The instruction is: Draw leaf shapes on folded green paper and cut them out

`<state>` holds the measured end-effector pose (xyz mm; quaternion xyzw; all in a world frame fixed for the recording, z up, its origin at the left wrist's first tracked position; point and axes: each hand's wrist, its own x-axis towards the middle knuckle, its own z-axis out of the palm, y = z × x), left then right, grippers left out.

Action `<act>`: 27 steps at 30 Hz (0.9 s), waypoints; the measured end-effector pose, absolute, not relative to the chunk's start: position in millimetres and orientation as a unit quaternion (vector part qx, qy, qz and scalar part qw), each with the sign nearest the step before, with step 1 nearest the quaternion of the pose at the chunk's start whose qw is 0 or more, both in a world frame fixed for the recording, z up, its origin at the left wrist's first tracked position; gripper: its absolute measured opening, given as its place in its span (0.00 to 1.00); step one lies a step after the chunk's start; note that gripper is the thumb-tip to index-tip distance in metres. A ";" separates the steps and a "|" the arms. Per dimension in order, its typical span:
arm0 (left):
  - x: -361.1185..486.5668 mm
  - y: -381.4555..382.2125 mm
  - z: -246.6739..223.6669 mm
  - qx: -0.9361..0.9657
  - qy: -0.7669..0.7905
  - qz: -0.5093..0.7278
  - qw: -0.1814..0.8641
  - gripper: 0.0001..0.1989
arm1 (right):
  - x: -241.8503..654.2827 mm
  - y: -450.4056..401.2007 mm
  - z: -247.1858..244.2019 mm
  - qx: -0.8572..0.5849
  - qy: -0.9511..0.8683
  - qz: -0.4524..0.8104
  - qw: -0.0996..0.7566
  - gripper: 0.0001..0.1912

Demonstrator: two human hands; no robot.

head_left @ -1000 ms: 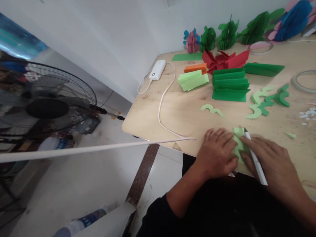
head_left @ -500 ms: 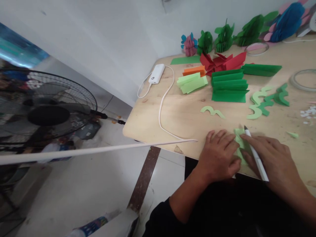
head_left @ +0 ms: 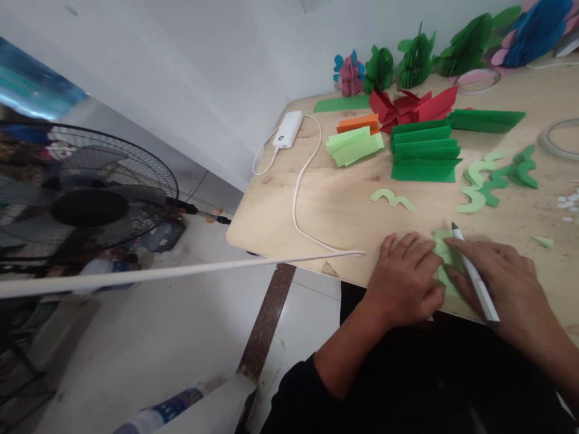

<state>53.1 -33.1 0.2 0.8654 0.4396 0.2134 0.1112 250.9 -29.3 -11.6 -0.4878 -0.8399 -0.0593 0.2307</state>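
A light green paper strip (head_left: 442, 240) lies on the table near its front edge, between my two hands and partly hidden by them. My left hand (head_left: 407, 277) rests flat on the table with its fingers stretched out, the fingertips at the paper's left side. On the other side, my right hand (head_left: 511, 277) has a white pen (head_left: 479, 283) lodged in it, its dark tip pointing away from me. The right index finger and thumb reach onto the paper. Beyond the hands lies a wavy light green paper cutout (head_left: 392, 199).
Folded green papers (head_left: 425, 157), light green papers (head_left: 355, 147) and red papers (head_left: 414, 108) lie farther back. More wavy cutouts (head_left: 493, 184) are at right, near a tape roll (head_left: 561, 138). A white cable (head_left: 296, 202) runs from a power bank (head_left: 288, 128). A fan (head_left: 90, 205) stands left.
The whole view has shifted slightly, so the table's things sit a little higher and farther right. Both hands keep nearly the same pose around the paper, with the pen still in the right one.
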 end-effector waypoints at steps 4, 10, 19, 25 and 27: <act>53.4 -33.0 -0.6 0.864 0.443 0.215 0.107 0.17 | 249.1 -29.5 -8.6 -0.496 -0.834 -0.047 0.238 0.18; 54.5 -33.4 -2.0 0.866 0.442 0.212 0.101 0.18 | 246.2 -31.0 -2.4 -0.503 -0.830 -0.020 0.239 0.18; 53.5 -32.1 -4.0 0.871 0.440 0.191 0.110 0.18 | 249.9 -26.1 -10.4 -0.507 -0.822 -0.006 0.257 0.17; 53.7 -31.7 -1.1 0.868 0.443 0.187 0.126 0.18 | 252.2 -25.4 -10.6 -0.502 -0.826 0.005 0.256 0.18; 53.9 -31.6 -0.9 0.867 0.445 0.185 0.129 0.18 | 252.4 -25.9 -11.0 -0.503 -0.825 0.004 0.258 0.18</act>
